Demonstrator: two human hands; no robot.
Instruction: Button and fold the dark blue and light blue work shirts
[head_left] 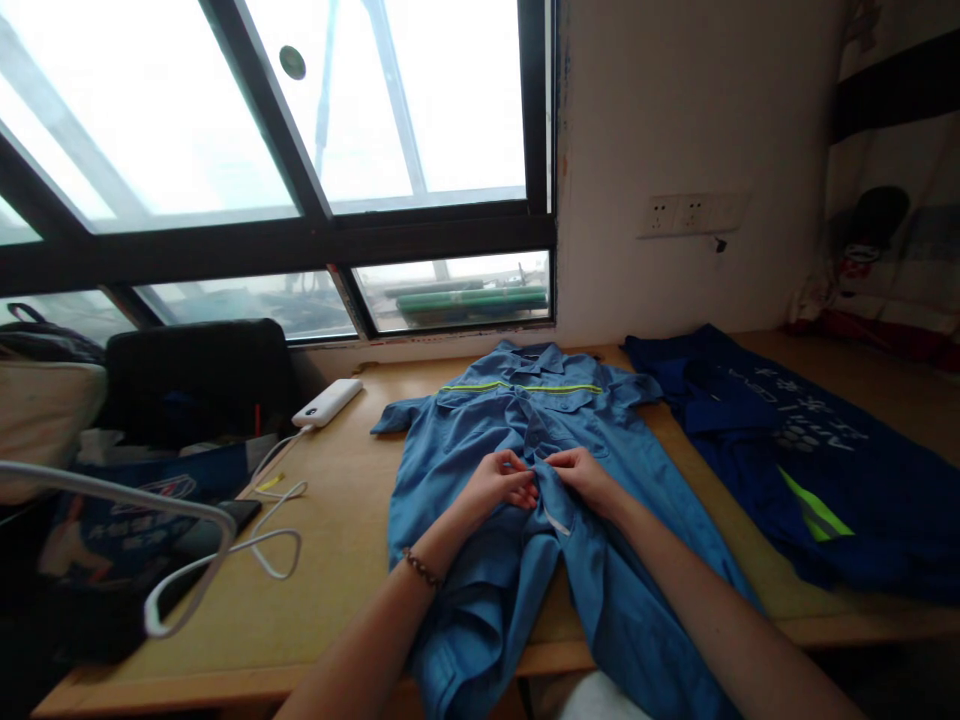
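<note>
A blue short-sleeved work shirt (465, 440) with a yellow-green stripe across the chest lies spread on the wooden table, its collar toward the window and its lower part hanging over the near edge. My left hand (508, 482) pinches the front edge of the shirt near its middle. Close beside it, my right hand (583, 478) grips the other side of the front opening. The fingers of both hands nearly meet at the placket, and the cloth is bunched up there. Whether a button sits between the fingertips is too small to tell.
To the right lies a dark blue garment (825, 450) with white print. A white power bank (328, 402) with a white cable (281, 572) rests at the left of the table (337, 520). Bags (195, 400) stand beyond the left edge. Wall sockets (691, 214) are behind.
</note>
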